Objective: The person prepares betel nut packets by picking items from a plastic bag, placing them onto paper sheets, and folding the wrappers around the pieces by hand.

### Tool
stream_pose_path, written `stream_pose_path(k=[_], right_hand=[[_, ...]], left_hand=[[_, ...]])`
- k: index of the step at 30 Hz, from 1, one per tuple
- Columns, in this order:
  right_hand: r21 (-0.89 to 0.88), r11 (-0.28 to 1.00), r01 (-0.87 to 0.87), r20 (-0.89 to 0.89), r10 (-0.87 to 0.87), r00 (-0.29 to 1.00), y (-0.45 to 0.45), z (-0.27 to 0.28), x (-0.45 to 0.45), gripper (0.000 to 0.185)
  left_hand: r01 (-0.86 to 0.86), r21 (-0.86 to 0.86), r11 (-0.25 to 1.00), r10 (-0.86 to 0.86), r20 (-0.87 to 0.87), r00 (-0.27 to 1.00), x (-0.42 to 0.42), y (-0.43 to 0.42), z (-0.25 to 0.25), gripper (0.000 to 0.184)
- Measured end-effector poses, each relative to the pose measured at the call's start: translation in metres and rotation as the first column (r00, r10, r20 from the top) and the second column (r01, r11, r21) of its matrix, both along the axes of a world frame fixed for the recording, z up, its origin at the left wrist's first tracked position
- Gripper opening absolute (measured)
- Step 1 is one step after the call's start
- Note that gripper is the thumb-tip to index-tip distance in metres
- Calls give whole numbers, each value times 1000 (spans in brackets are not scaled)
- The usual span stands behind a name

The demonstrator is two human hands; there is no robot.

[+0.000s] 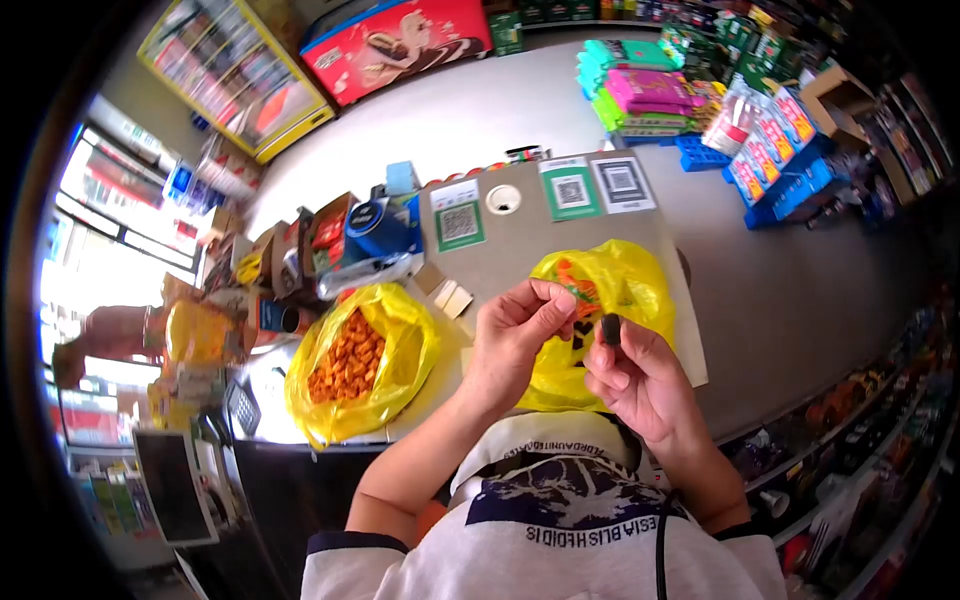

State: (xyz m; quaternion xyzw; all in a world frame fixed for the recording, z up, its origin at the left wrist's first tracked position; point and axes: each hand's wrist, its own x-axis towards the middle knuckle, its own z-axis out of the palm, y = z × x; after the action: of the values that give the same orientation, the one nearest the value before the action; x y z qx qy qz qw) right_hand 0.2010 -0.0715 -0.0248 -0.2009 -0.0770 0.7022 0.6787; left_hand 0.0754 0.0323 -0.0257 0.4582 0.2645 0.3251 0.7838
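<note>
My right hand (640,385) pinches a small dark cylindrical piece (611,329) upright between thumb and fingertips. Close beside it, my left hand (522,330) has thumb and forefinger pressed together; whatever is between them is too small or hidden to name. Below both hands a yellow plastic bag (640,280) lies open on the counter. Inside it show an orange-and-green wrapper (578,288), just behind my left fingertips, and some dark pieces, partly covered by my hands. To the left, a second yellow plastic bag (412,345) stands open, full of small orange-brown pieces (348,362).
On the grey counter (520,240) lie several QR code cards (571,190) and a small open carton (452,298). A blue tub (378,228) and boxes crowd its left side. A monitor (172,485) stands at lower left. Shelves (850,440) line the right.
</note>
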Motion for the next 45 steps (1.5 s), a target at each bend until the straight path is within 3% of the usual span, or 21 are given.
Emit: stream_pose_path(k=[4, 8, 10, 16, 19, 20, 23, 24, 27, 29, 31, 33, 34, 35, 37, 39, 40, 43, 45], right_hand=[[62, 985, 159, 100, -165, 981, -37, -8, 30, 19], [-19, 920, 391, 69, -389, 919, -82, -28, 54, 16], [-12, 875, 483, 75, -481, 873, -101, -42, 61, 15], [-105, 743, 661, 55, -660, 750, -140, -74, 75, 12], [-145, 709, 690, 22, -695, 719, -146, -77, 81, 13], [-147, 703, 696, 24, -701, 713, -148, -78, 82, 13], [-141, 699, 701, 49, -703, 710, -145, -80, 88, 14], [-140, 702, 699, 68, -697, 714, -143, -79, 90, 15], [-101, 739, 666, 134, -653, 746, -134, -76, 96, 17], [-69, 772, 632, 199, -610, 767, -124, -71, 97, 19], [-31, 800, 600, 292, -567, 770, -113, -60, 98, 20], [-4, 846, 533, 316, -504, 804, -100, -51, 93, 18], [17, 863, 505, 333, -481, 811, -91, -46, 90, 18], [22, 891, 452, 351, -431, 831, -83, -41, 83, 17], [38, 933, 357, 398, -342, 851, -68, -33, 71, 16], [15, 970, 244, 434, -226, 872, -52, -28, 55, 14], [-2, 979, 201, 453, -179, 873, -44, -25, 47, 13], [-17, 996, 85, 495, -65, 866, -23, -27, 27, 11], [-41, 998, 40, 520, -13, 854, -12, -31, 14, 11]], left_hand=[[208, 205, 956, -162, -218, 962, 56, 27, 2, 19], [478, 405, 779, -299, -430, 852, 148, 54, -15, 15], [556, 537, 634, -261, -528, 808, 200, 64, -34, 16], [685, 621, 382, -97, -710, 698, 327, 73, -105, 17], [678, 664, 315, 19, -719, 695, 366, 79, -141, 15], [684, 585, 436, 1, -760, 650, 376, 80, -146, 11], [655, 652, 382, 129, -740, 660, 386, 80, -140, 9], [638, 671, 378, 94, -713, 695, 386, 85, -141, 13], [663, 567, 489, -33, -748, 663, 364, 88, -93, 22], [588, 556, 587, -106, -668, 737, 320, 91, -50, 29], [437, 553, 709, -150, -488, 860, 260, 100, -24, 22], [348, 568, 746, -175, -337, 925, 185, 106, -1, 24], [309, 650, 695, -101, -337, 936, 146, 103, 6, 31], [221, 653, 724, 15, -335, 942, 109, 95, 7, 36], [147, 718, 680, 220, -391, 894, 38, 77, -6, 38], [133, 635, 761, 289, -516, 806, -25, 53, -38, 28], [125, 555, 822, 324, -637, 700, -48, 36, -56, 20], [-92, 592, 801, 542, -650, 532, -98, 0, -119, 11], [-65, 696, 715, 642, -618, 454, -111, -9, -150, 12]])
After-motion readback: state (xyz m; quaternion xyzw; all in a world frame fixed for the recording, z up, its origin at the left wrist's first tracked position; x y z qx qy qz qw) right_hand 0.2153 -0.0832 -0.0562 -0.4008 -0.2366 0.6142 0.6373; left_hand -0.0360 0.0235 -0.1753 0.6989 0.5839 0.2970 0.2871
